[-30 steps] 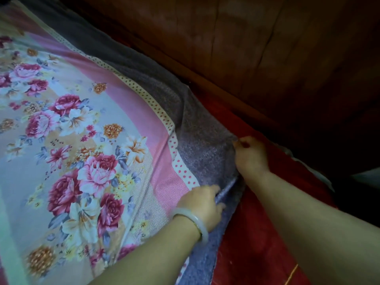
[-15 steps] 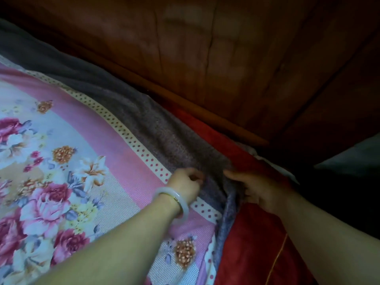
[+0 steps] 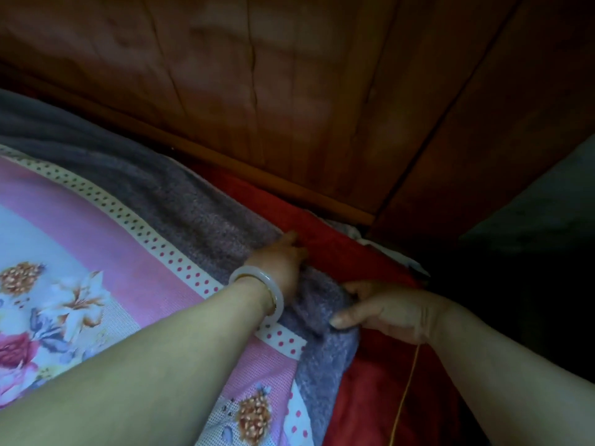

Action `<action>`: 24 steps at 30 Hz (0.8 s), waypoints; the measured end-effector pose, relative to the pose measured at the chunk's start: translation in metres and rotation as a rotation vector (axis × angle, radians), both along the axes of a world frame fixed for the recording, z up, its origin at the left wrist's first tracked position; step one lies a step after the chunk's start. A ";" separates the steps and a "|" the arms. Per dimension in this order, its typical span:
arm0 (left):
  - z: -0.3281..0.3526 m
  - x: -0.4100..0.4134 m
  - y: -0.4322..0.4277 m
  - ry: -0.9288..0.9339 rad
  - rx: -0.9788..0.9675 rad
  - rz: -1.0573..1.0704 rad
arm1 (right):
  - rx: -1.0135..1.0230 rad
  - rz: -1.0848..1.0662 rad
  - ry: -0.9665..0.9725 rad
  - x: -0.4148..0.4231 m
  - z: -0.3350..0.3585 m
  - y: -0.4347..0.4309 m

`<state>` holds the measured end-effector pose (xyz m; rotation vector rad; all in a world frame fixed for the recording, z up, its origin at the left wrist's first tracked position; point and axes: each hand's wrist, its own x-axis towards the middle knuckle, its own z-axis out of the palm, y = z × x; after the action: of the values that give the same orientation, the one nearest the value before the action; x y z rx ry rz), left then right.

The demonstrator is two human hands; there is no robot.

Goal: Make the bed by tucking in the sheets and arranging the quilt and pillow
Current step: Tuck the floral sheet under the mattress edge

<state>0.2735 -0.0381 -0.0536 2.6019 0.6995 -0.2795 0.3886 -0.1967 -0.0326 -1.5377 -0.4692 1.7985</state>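
Head view looks down on both my hands, near each other at the bed's edge but not touching. My right hand (image 3: 386, 312) clamps a fold of the grey-purple fleecy blanket (image 3: 206, 220), thumb on top, fingers hidden beneath. My left hand (image 3: 278, 262), a pale stone bangle (image 3: 257, 289) on its wrist, presses into the same blanket edge where it meets the red bed sheet (image 3: 370, 387); I cannot tell whether its fingers pinch the cloth or merely push it down. The pink flowered quilt with a dotted white border (image 3: 106, 239) lies on the blanket to my left, fairly flat. Beyond runs the dark brown wooden bed board (image 3: 289, 107). To tuck well, I judge I should draw the fold taut with the right hand, then slide the left along the seam, pushing the edge under evenly so that no lump forms at the corner and the quilt's border is not dragged askew.
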 end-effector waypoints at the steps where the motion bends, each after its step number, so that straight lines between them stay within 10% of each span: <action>1: 0.003 0.001 0.002 -0.058 -0.022 0.080 | 0.000 -0.020 0.015 0.003 0.002 -0.001; 9: 0.029 0.019 0.004 -0.259 -0.076 0.419 | -0.194 0.129 -0.106 0.023 0.009 -0.027; 16: 0.022 0.023 -0.001 -0.285 -0.073 0.467 | -0.159 -0.435 -0.167 0.041 0.006 -0.047; 24: 0.026 0.033 -0.004 -0.266 0.003 0.396 | -0.175 -0.449 -0.627 0.069 0.010 -0.057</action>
<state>0.3069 -0.0426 -0.0273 2.3714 1.0863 0.1844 0.4574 -0.2538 -0.0227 -2.1306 -0.2224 1.0201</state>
